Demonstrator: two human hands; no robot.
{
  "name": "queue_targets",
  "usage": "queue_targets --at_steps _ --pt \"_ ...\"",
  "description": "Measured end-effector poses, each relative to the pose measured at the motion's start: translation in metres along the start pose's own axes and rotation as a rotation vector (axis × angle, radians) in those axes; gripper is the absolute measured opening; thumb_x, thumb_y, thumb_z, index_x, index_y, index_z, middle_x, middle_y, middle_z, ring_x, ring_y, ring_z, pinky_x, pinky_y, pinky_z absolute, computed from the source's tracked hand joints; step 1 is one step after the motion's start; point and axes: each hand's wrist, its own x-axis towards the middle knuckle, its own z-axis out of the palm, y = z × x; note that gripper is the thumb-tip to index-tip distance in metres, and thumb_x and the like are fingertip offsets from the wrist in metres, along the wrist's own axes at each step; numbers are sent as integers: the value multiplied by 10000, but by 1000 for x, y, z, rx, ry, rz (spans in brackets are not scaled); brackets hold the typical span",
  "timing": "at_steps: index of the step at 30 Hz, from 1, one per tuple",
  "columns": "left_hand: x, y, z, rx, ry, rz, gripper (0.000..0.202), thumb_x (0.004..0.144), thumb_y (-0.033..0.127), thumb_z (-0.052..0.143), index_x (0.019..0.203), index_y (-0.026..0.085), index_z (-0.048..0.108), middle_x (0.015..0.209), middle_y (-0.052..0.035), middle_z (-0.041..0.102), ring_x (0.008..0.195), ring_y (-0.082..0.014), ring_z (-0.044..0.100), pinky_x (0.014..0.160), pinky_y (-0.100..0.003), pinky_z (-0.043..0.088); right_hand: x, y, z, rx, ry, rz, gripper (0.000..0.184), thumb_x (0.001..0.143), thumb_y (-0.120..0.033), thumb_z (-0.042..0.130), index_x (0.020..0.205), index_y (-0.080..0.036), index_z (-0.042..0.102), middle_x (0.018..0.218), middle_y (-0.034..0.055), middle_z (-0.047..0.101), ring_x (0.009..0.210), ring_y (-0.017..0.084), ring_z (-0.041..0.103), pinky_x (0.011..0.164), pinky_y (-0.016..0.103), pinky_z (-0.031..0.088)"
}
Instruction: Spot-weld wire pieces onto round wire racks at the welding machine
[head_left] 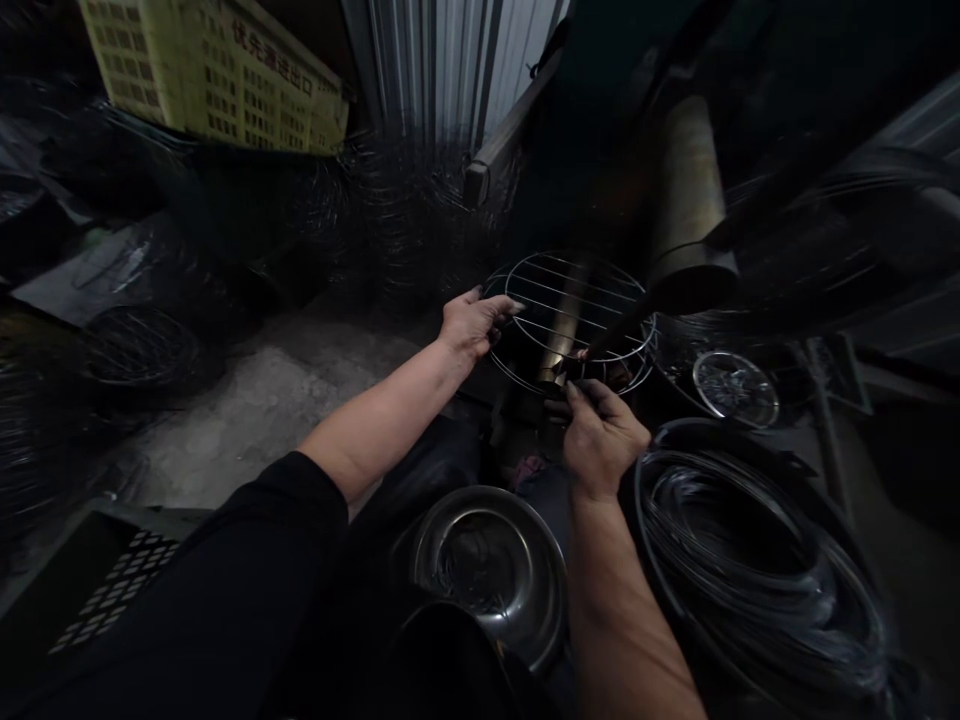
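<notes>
A round wire rack (559, 300) with parallel bars lies level in front of me, over the lower end of a brass-coloured metal bar. My left hand (474, 322) is closed on the rack's left rim, thumb on top. Just below the front rim is my right hand (602, 437), its thumb and fingertips pinched together; what they hold is too small and dark to make out. Close above those fingertips, a dark rod slants down from a thick metal cylinder (691, 200). A second ring shows under the rack, partly hidden.
A metal bowl (491, 560) with small wire pieces sits near my lap. To the right stands a dark tub (649, 500) holding coiled wire (750, 560). A yellow crate (225, 75) is at upper left, a dark green crate (105, 570) at lower left. Stacked wire racks (397, 200) stand behind.
</notes>
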Motion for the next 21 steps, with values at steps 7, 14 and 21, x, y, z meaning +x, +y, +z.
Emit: queue_targets --at_steps 7,14,21 --pt "0 1 0 -15 26 -7 344 567 15 747 702 187 482 509 68 482 463 -57 428 457 -202 257 2 8 3 68 18 -46 237 654 -328 813 802 -159 738 699 -13 697 523 171 691 465 245 560" --pt "0 3 0 -11 48 -28 361 566 5 748 787 184 525 533 73 498 468 -56 436 466 -185 273 6 16 6 78 27 -61 253 655 -356 807 802 -161 742 718 -6 703 564 159 681 534 269 575" --pt "1 6 -3 20 10 -18 335 540 31 737 709 179 490 522 70 503 437 -51 423 444 -175 256 0 18 4 230 -14 42 318 645 -397 816 839 -165 717 724 -5 692 580 156 680 506 232 519"
